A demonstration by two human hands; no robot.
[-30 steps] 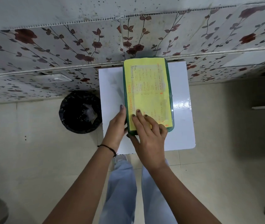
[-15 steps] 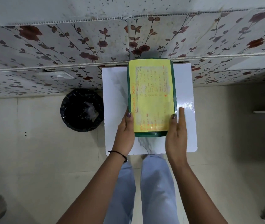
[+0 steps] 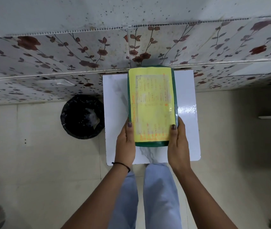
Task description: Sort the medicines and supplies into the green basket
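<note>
A green basket point(image 3: 151, 143) with a yellow printed sheet point(image 3: 153, 103) taped over its top lies lengthwise on a small white table point(image 3: 115, 113). My left hand point(image 3: 125, 146) grips the basket's near left side, thumb on the yellow top. My right hand point(image 3: 178, 146) grips the near right side, thumb likewise on top. What is inside the basket is hidden by the cover. No loose medicines or supplies show.
A round bin lined with a black bag point(image 3: 82, 116) stands on the floor just left of the table. A floral-tiled wall point(image 3: 81, 52) runs behind the table. My legs in light blue trousers point(image 3: 148, 195) stand at the table's near edge.
My right hand left the top of the cover and went to the basket's right side. Both hands now clasp its near end, and the basket sits squarer on the table.
</note>
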